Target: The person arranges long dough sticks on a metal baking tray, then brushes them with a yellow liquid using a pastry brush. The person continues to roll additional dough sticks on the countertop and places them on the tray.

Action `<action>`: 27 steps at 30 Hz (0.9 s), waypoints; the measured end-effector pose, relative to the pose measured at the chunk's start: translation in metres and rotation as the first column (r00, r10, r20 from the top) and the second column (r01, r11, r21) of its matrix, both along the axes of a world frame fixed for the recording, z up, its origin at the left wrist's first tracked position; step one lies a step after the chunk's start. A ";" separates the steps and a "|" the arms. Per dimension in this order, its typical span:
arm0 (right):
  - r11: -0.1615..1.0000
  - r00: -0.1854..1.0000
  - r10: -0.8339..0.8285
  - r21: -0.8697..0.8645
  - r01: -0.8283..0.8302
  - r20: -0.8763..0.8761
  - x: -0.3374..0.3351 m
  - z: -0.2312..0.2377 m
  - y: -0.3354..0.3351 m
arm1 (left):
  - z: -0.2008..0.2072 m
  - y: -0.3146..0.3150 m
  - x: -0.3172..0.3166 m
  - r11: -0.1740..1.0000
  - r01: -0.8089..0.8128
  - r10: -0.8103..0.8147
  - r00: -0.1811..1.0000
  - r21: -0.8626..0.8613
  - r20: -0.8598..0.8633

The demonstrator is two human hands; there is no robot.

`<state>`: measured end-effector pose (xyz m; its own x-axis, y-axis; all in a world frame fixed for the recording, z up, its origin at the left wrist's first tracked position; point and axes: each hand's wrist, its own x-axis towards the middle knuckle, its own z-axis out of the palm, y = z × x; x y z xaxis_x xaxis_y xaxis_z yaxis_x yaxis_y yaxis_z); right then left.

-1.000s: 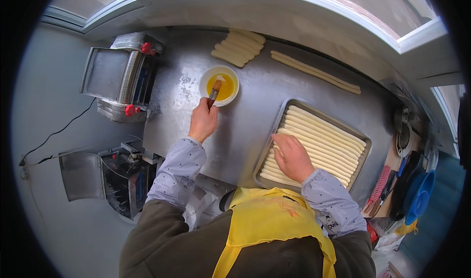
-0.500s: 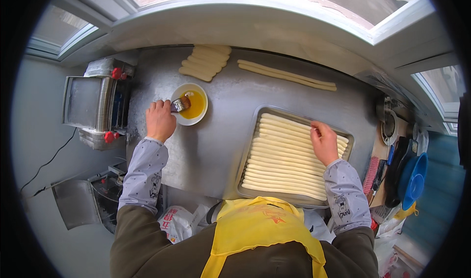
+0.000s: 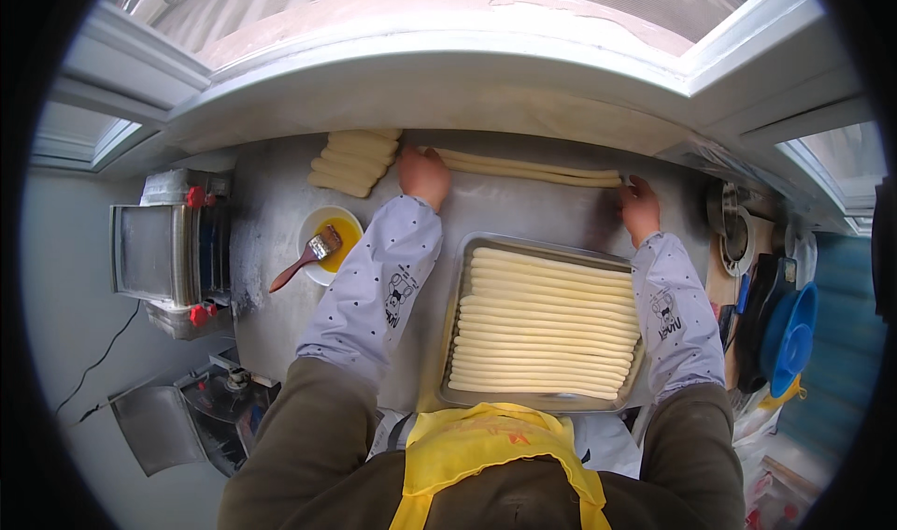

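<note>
Two long pale dough strips (image 3: pixel 533 170) lie side by side along the far edge of the metal worktop. My left hand (image 3: pixel 425 177) is closed at their left end, its fingertips partly hidden. At the right end, my right hand (image 3: pixel 641 209) has its fingers curled onto the tip of a strip. Nearer to me sits a metal baking tray (image 3: pixel 451 329) with several dough strips (image 3: pixel 542 320) in close rows. Left of my left forearm, a brush (image 3: pixel 308 257) with a reddish handle leans in a white bowl (image 3: pixel 307 231) of yellow liquid.
Several shorter dough pieces (image 3: pixel 355 161) lie together left of my left hand. A roller machine (image 3: pixel 168 254) with red knobs stands at the left. On the right are a blue basin (image 3: pixel 792 338) and a metal container (image 3: pixel 722 207). A window borders the far side.
My left hand has let go of the brush, which now rests in the bowl, and moved right and away to the strips' left end. My right hand has left the tray for their right end.
</note>
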<state>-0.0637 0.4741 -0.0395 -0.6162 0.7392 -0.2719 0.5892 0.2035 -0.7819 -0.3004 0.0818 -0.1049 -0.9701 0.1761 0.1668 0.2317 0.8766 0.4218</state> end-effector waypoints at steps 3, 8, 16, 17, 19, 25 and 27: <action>0.997 1.000 0.011 -0.075 -0.012 -0.021 -0.014 -0.011 -0.001 | 0.004 0.005 -0.011 0.918 0.164 -0.126 0.984 -0.360 0.127; 0.984 0.997 -0.013 -0.177 0.000 -0.074 -0.021 -0.004 -0.007 | 0.037 0.010 0.003 0.871 -0.288 0.208 0.950 0.398 0.232; 0.959 0.967 -0.020 -0.277 -0.053 -0.254 -0.028 0.030 -0.041 | 0.092 0.005 0.016 0.595 -0.409 -0.131 0.799 0.692 0.586; 0.961 0.978 -0.024 -0.273 -0.034 -0.206 -0.027 0.039 -0.046 | 0.103 0.005 0.019 0.593 -0.397 -0.151 0.800 0.701 0.581; 0.945 0.954 -0.006 -0.313 -0.092 -0.299 -0.017 0.059 -0.056 | 0.129 0.003 0.033 0.556 -0.367 -0.200 0.812 0.746 0.549; 0.927 0.917 -0.122 -0.373 -0.031 -0.379 0.091 0.123 -0.064 | 0.196 -0.019 0.107 0.389 -0.293 -0.365 0.821 0.873 0.438; 0.921 0.918 -0.182 -0.388 0.033 -0.353 0.129 0.129 -0.056 | 0.202 -0.021 0.129 0.365 -0.336 -0.389 0.792 0.868 0.470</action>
<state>0.0653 0.4183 0.0896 -0.6488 0.6991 -0.3005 0.2377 -0.1890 -0.9528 -0.1710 0.0611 0.0970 -0.9128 0.3006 -0.2766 -0.3257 -0.1270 0.9369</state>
